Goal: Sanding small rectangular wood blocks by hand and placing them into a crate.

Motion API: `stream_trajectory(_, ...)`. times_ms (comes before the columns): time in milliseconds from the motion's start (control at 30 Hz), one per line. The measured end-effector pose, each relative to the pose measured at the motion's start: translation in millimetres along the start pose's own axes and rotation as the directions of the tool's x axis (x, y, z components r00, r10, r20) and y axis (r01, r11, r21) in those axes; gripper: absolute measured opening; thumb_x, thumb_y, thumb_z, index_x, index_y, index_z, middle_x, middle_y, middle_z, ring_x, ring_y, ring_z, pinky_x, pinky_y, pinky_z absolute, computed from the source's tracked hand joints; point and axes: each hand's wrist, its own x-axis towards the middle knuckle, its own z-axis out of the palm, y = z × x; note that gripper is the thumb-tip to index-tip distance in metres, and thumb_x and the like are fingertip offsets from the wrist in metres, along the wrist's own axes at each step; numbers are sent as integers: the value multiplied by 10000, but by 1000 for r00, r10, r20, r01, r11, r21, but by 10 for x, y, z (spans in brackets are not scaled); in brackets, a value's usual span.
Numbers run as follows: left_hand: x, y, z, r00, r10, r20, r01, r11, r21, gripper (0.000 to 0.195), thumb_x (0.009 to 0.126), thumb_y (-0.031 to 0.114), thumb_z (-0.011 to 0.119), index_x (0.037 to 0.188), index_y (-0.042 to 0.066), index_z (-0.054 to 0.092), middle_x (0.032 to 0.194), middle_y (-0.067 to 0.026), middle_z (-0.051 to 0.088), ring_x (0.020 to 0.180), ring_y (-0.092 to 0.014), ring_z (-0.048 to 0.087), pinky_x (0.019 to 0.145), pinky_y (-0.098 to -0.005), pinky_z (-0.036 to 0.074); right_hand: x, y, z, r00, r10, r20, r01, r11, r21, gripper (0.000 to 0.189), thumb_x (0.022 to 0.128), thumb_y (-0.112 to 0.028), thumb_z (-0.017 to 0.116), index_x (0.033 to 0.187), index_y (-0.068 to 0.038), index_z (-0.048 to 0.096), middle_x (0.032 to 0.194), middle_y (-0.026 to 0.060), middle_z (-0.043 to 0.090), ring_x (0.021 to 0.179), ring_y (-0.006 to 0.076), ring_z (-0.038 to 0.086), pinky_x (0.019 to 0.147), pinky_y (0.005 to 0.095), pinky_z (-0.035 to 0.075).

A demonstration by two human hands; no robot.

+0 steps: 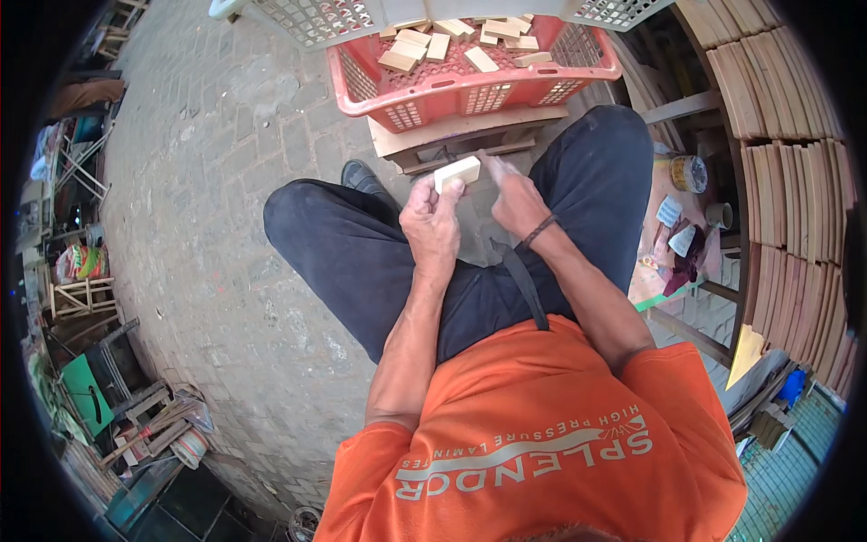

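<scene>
A small pale wooden block [458, 173] is gripped between the thumb and fingers of my left hand [433, 210], above the gap between my knees. Just to the right of the block is my right hand [516, 202], its index finger stretched towards the block's right end; whether the fingertip touches it I cannot tell. I see nothing held in the right hand, though its palm side is hidden. Beyond the hands, a red plastic crate [433, 95] on a low wooden stand [399, 139] holds several similar wooden blocks [481, 59].
A pale plastic crate [467, 9] overhangs the red one. At right, a low table [660, 183] carries a jar [688, 174], a cup [719, 215] and a dark cloth [685, 261], near stacked wooden boards [792, 196]. Wooden pieces and clutter line the left side of the paved floor [223, 271].
</scene>
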Motion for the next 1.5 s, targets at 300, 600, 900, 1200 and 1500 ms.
stream_trajectory(300, 96, 40, -58, 991, -116, 70, 67, 867, 495, 220, 942, 134, 730, 1071, -31, 665, 880, -126, 732, 806, -136, 705, 714, -312, 530, -111, -161, -46, 991, -77, -112, 102, 966, 237, 669, 831, 143, 500, 1492, 48, 452, 1425, 276, 572, 1339, 425, 543, 1104, 409, 448)
stream_trajectory(600, 44, -60, -52, 964, 135, 228, -254, 710, 657, 152, 920, 48, 641, 1062, -5, 657, 922, -262, 692, 898, -467, 676, 746, -490, 528, -208, -344, -142, 933, -360, -2, 354, 918, -179, 615, 790, 124, 544, 1403, 80, 501, 1381, 273, 572, 1352, 414, 504, 1100, 481, 450)
stream_trajectory(900, 7, -141, -90, 937, 230, 262, -348, 632, 692, 194, 845, -7, 679, 1038, -20, 681, 969, -217, 706, 905, -427, 691, 766, -468, 559, -198, -412, -118, 908, -415, -49, 407, 905, -123, 550, 806, 93, 568, 1355, 69, 543, 1363, 258, 587, 1354, 418, 506, 1098, 475, 452)
stream_trajectory(1200, 10, -160, -110, 950, 208, 235, -312, 684, 659, 207, 876, -7, 653, 1080, 4, 691, 975, -231, 715, 886, -414, 711, 759, -431, 558, -168, -505, -122, 883, -455, -114, 446, 890, -95, 485, 837, 51, 563, 1321, 78, 553, 1300, 289, 611, 1292, 440, 543, 1039, 494, 476)
stream_trajectory(1500, 2, -185, -90, 980, 151, 126, -196, 803, 563, 210, 954, 65, 654, 1140, -24, 694, 917, -127, 748, 818, -168, 696, 746, -309, 546, -185, -422, 20, 880, -456, -132, 435, 886, -161, 511, 868, 15, 579, 1371, 71, 514, 1370, 260, 564, 1344, 428, 503, 1070, 471, 467)
